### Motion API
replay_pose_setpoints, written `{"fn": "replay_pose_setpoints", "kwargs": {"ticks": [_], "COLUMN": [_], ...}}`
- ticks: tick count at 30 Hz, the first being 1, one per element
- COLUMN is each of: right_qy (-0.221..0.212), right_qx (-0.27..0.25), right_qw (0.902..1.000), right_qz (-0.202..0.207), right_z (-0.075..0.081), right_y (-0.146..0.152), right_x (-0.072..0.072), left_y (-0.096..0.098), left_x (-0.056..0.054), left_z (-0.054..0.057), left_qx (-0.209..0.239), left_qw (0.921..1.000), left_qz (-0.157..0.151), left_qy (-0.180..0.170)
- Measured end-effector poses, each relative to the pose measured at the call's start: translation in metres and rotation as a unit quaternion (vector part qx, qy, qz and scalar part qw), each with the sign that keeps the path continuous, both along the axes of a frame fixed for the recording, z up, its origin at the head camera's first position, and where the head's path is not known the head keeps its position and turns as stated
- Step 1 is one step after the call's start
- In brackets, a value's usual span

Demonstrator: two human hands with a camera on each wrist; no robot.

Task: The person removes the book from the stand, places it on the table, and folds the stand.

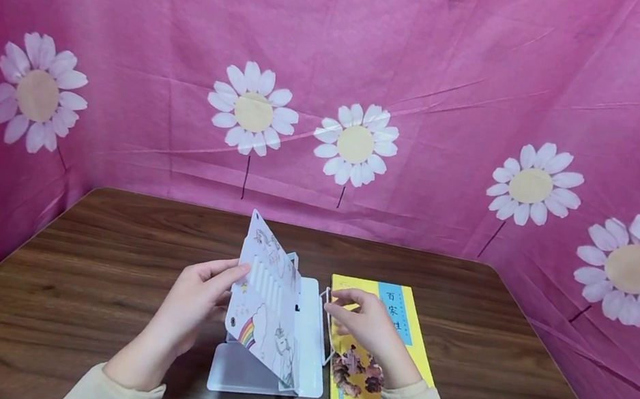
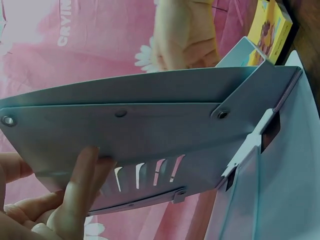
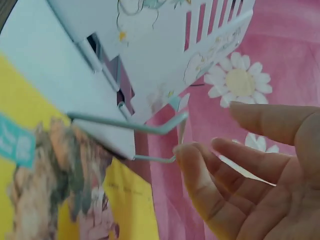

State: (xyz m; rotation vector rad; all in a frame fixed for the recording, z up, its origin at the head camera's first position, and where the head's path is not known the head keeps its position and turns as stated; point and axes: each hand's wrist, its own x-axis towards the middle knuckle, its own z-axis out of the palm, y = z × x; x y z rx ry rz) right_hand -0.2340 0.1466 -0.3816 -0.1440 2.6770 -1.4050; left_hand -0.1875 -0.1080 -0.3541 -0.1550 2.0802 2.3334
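Observation:
A white book stand stands on the table with its slotted panel, printed with unicorns and a rainbow, tilted up from the flat base. My left hand grips the panel's left edge, thumb on the printed face. In the left wrist view, its fingers lie against the plain back, below a rivet. A thin wire bracket sticks out from the stand's right side. My right hand is at that bracket, one fingertip right at the wire's end, thumb and fingers spread apart.
A yellow book with a blue title strip lies to the right of the stand, partly under my right hand. The brown wooden table reaches back to a pink cloth with white daisies.

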Motion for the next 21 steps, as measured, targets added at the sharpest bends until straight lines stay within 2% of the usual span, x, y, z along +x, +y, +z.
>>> {"fn": "replay_pose_setpoints", "kwargs": {"ticks": [4, 9, 14, 21], "right_qy": [-0.028, -0.053, -0.056, -0.062], "right_qx": [0.037, 0.068, 0.064, 0.051], "right_qw": [0.9989, 0.9958, 0.9955, 0.9948], "right_qz": [0.008, 0.031, 0.042, 0.064], "right_z": [-0.003, -0.007, -0.009, -0.012], "right_y": [0.002, 0.003, 0.003, 0.004], "right_x": [0.0, 0.0, 0.0, -0.003], "left_y": [-0.004, -0.017, -0.034, -0.052], "left_x": [-0.001, -0.005, -0.009, -0.014], "left_z": [0.0, -0.002, -0.004, -0.009], "left_qx": [-0.01, 0.011, 0.006, -0.02], "left_qw": [0.9999, 0.9987, 0.9953, 0.99], "left_qz": [-0.006, -0.05, -0.096, -0.14], "left_qy": [-0.003, -0.009, -0.004, 0.006]}}
